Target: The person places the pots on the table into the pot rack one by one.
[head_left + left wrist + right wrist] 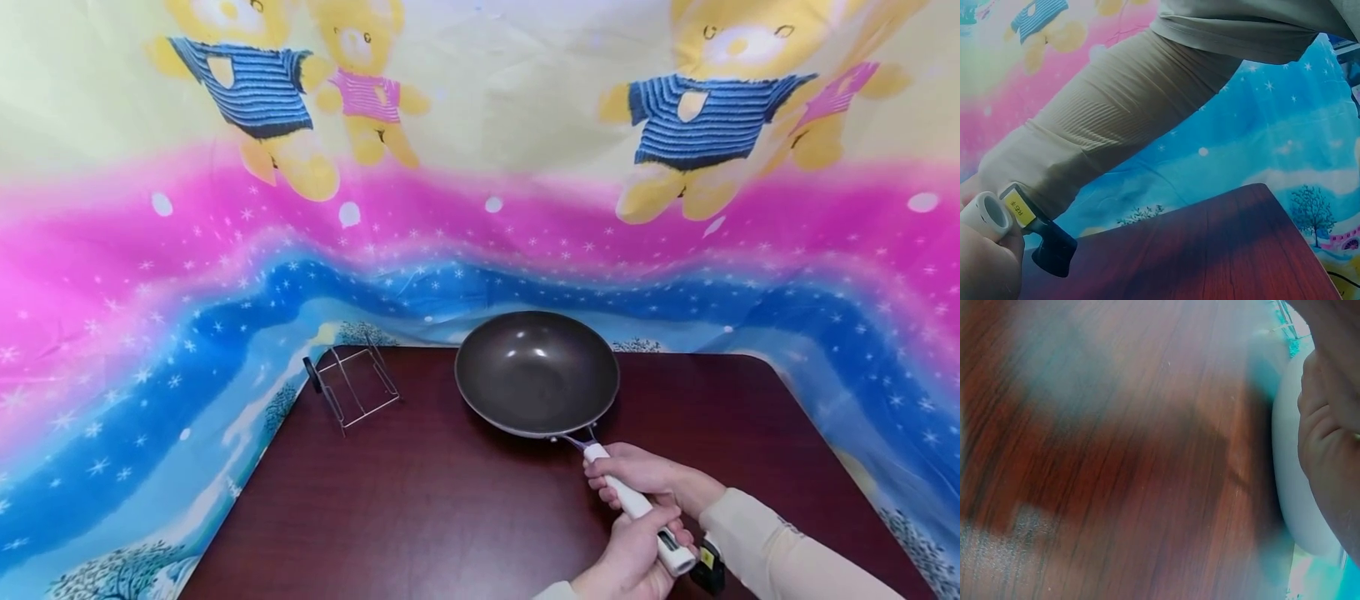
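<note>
A dark wok (537, 375) with a long white handle (630, 498) sits toward the back of the table, its hollow facing up. Close to the pan end, my right hand (645, 468) grips the handle with its fingers curled round. My left hand (633, 550) holds the same handle lower down, near its butt. The left wrist view shows the hollow round end of the handle (992, 212) sticking out of my left hand (985, 265). In the right wrist view, my right hand (1329, 431) lies in front of a pale curved surface (1291, 462).
A small wire rack (358, 385) with a black end piece stands at the back left of the dark red table (390, 508). Behind the table hangs a printed cloth (480, 217) with bears. A black wrist device (1054, 250) hangs below my right sleeve (1110, 119).
</note>
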`<action>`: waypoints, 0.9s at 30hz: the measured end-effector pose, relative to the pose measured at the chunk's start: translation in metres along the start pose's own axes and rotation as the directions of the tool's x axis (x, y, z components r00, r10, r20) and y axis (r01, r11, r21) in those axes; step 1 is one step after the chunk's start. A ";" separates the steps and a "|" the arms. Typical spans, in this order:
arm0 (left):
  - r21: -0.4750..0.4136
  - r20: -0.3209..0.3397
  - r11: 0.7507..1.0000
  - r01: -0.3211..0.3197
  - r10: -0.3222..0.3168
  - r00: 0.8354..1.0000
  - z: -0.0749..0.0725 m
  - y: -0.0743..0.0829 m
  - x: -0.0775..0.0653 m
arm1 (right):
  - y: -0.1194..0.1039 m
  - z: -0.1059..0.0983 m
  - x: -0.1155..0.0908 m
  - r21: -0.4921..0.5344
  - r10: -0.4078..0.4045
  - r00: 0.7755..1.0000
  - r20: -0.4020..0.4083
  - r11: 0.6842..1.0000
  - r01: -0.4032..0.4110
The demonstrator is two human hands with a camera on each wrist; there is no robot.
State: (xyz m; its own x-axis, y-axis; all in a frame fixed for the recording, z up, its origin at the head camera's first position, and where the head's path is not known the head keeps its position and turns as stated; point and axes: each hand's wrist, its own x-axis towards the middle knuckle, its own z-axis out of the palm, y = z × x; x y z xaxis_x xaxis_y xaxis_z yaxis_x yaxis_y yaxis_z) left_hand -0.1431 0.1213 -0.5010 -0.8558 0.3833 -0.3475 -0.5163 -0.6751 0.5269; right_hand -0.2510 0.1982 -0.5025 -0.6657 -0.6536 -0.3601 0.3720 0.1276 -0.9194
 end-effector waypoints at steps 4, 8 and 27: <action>0.009 0.013 1.000 -0.001 0.000 1.000 -0.001 0.001 -0.002 | 0.001 0.001 0.001 -0.012 -0.015 1.000 -0.005 1.000 0.015; 0.021 0.022 1.000 -0.005 0.004 1.000 -0.003 0.001 -0.003 | 0.002 0.002 0.001 -0.014 -0.027 1.000 -0.004 1.000 0.027; 0.062 -0.017 0.988 -0.145 0.146 0.989 -0.004 0.003 -0.010 | -0.008 0.013 -0.001 0.025 -0.136 0.990 0.032 0.991 0.135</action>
State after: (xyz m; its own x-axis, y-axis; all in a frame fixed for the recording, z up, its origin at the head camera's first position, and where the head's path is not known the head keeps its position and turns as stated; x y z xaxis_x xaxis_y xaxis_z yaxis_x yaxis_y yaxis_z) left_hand -0.1362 0.1126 -0.4993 -0.9213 0.2702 -0.2797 -0.3882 -0.6829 0.6188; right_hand -0.2445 0.1879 -0.4925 -0.6888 -0.6887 -0.2265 0.2950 0.0191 -0.9553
